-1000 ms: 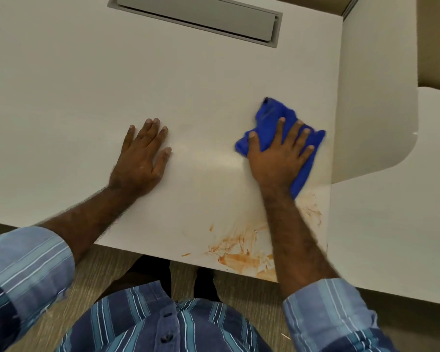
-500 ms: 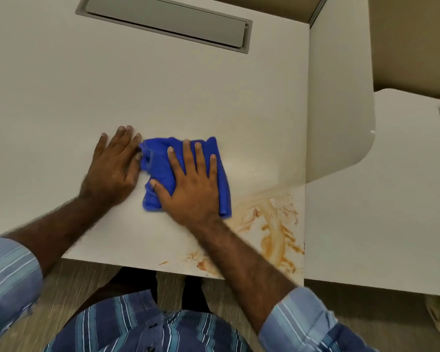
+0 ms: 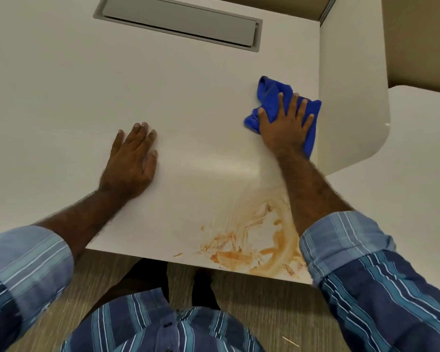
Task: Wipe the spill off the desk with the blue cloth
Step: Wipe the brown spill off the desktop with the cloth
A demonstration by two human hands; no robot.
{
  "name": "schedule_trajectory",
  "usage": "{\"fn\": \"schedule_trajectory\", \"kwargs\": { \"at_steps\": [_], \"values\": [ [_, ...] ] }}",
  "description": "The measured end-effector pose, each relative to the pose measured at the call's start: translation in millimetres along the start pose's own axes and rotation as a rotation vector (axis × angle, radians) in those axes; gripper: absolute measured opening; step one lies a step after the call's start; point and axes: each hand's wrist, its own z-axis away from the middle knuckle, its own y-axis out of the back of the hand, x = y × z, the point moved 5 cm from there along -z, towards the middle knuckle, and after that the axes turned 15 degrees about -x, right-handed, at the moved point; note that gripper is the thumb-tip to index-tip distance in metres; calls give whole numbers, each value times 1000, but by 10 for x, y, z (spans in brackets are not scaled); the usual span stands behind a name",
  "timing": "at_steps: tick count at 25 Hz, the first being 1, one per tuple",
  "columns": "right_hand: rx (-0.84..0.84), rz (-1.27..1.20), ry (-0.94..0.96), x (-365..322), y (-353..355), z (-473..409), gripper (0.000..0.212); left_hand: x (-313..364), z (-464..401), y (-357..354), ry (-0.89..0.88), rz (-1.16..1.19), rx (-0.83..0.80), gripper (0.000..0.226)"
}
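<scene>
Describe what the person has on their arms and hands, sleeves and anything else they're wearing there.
Both arms wear a long-sleeved shirt striped in dark blue, teal and thin white lines. The left sleeve and right sleeve are each rolled back into a paler blue cuff, leaving the forearms bare. The left hand and right hand are bare too: no gloves, rings, watch or bracelet show.

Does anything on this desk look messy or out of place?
Yes. An orange spill is smeared in streaks at the desk's near edge, beside the right forearm. The blue cloth, pressed under the right hand, sits farther back, off the stain.
</scene>
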Motion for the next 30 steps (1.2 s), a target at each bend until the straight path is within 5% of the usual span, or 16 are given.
{"fn": "schedule_trajectory", "kwargs": {
  "at_steps": [9, 14, 26, 30],
  "values": [
    [9, 102, 358, -1185, -873, 1662, 79, -22, 4, -7, -11, 3, -21, 54],
    [-55, 133, 509, -1107, -1369, 2824, 78, -63, 6, -38, -23, 22, -64, 56],
    [-30, 82, 206, -1529, -1234, 2451, 76, -213, 77, 108, -41, 135, -120, 54],
    [47, 58, 92, -1309, -1440, 3084, 76, -261, 290, 123, -244, -55, -73, 55]
  ]
}}
